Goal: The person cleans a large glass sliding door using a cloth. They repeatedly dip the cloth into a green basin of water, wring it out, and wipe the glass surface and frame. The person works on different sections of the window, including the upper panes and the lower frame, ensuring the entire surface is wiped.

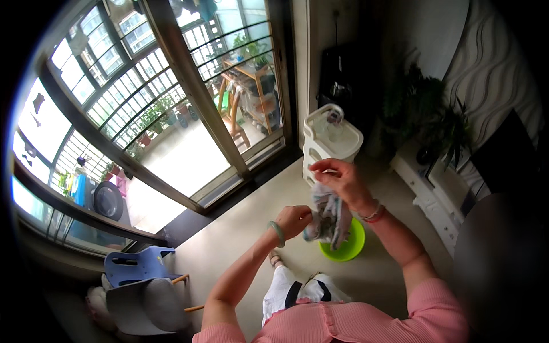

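Observation:
A damp-looking cloth (pixel 329 216), white and grey with patches of colour, hangs in folds between my hands. My right hand (pixel 343 182) is above it, closed on its upper part, with thumb and forefinger sticking out to the left. My left hand (pixel 294 220) is closed at the cloth's left edge, its fingertips partly hidden. Under the cloth, a bright green basin (pixel 357 243) stands on the floor; the cloth covers part of its opening. Just beyond my right hand is a white plastic rack (pixel 311 137) with a clear container (pixel 334 130) on its top.
Sliding glass doors (pixel 197 97) at the left open onto a balcony with potted plants and a wooden chair. A blue chair (pixel 134 266) and a grey chair (pixel 143 306) stand at lower left. A low white cabinet (pixel 420 186) and dark plants (pixel 417 97) are at right.

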`<state>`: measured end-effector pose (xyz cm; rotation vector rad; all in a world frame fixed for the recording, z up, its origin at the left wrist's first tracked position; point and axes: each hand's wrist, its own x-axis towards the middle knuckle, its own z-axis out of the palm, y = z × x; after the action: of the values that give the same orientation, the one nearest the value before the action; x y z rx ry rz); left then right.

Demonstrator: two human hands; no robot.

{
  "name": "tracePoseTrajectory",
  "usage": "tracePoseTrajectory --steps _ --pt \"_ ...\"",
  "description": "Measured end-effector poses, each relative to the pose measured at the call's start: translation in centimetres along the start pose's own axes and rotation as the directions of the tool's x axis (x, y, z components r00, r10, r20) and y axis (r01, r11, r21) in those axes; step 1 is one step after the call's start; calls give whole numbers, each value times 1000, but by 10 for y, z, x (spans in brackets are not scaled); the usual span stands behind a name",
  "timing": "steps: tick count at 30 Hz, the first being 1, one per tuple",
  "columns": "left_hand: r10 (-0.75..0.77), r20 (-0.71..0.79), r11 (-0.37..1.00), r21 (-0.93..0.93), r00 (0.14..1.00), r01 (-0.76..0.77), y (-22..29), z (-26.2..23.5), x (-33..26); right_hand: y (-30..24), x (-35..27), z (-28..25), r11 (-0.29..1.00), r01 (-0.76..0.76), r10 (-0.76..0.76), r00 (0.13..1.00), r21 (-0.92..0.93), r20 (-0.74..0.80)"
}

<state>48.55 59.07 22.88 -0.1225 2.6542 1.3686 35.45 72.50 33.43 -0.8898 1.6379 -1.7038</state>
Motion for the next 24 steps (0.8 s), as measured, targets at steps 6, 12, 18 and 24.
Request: tracePoseTrajectory --steps 6,12,18,24 --pt "-2 -321 950 295 947 102 52 -36 -37 -47 26 80 973 212 -216 976 93 25" --pt "282 -556 959 146 782 -242 56 -104 -51 -103 57 104 891 319 -269 944 323 -191" --pt "279 -476 858 -266 834 -439 -41 -134 -10 -137 111 187 837 430 -454 891 337 -10" --pt "93 -364 937 -284 927 -205 -54 -200 -45 -101 210 184 826 564 -552 810 -8 197"
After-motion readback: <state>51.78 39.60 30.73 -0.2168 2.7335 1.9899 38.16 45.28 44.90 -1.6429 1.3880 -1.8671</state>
